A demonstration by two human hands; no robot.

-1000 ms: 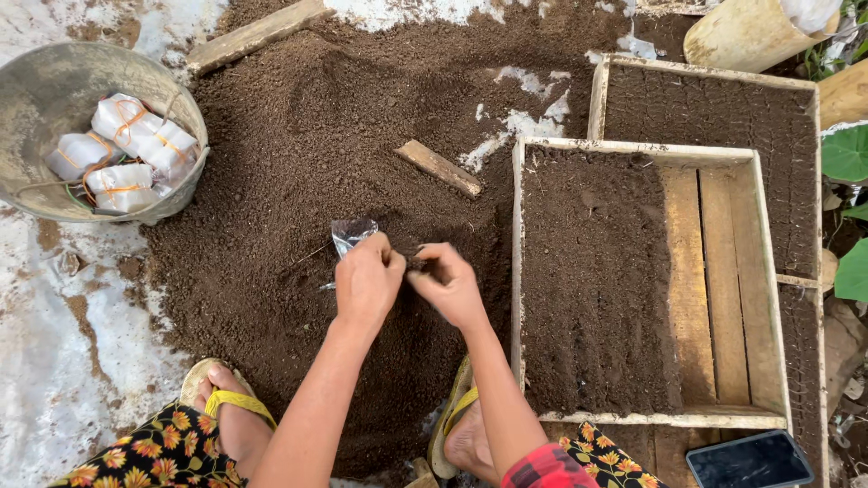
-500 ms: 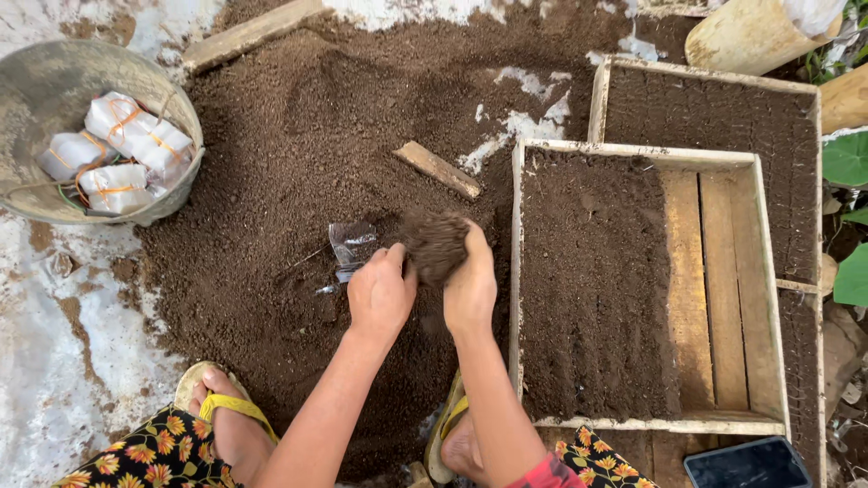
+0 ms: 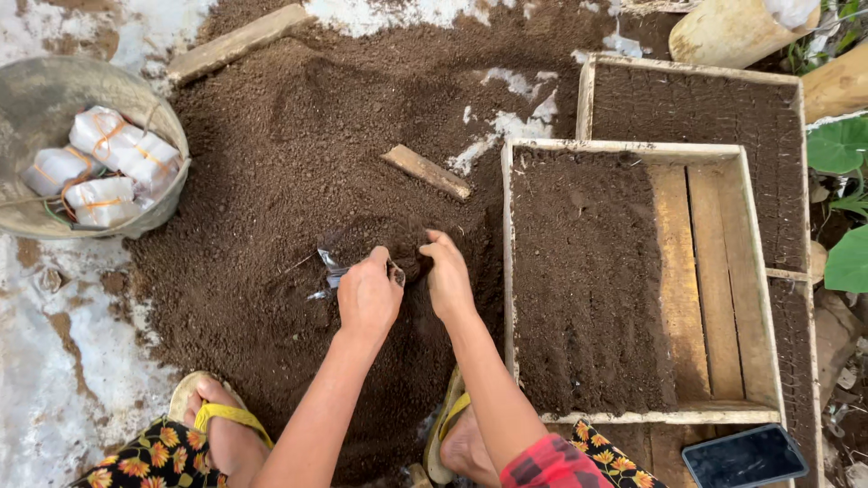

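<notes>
I observe both hands working low over the soil heap [image 3: 298,163], a broad mound of dark brown loose earth spread on a pale ground sheet [image 3: 54,380]. My left hand [image 3: 368,296] is closed around the mouth of a small clear plastic bag [image 3: 330,267], which lies on the heap just left of the knuckles; the fingers are curled together on its rim. My right hand [image 3: 449,278] sits just beside the left, fingers bent down and pressed into the soil at the bag's opening; whether it holds a clump of soil I cannot tell, as the fingertips are buried.

To the right, touching the heap's edge, stands a wooden tray [image 3: 714,271], its left half filled with soil, its right half showing bare slats. A second wooden tray [image 3: 696,99], full of soil, lies behind it. A short wooden stick [image 3: 426,172] rests on the heap above the hands. At far left a metal basin [image 3: 54,90] holds white wrapped bundles [image 3: 108,158]. A dark phone [image 3: 743,456] lies at lower right.
</notes>
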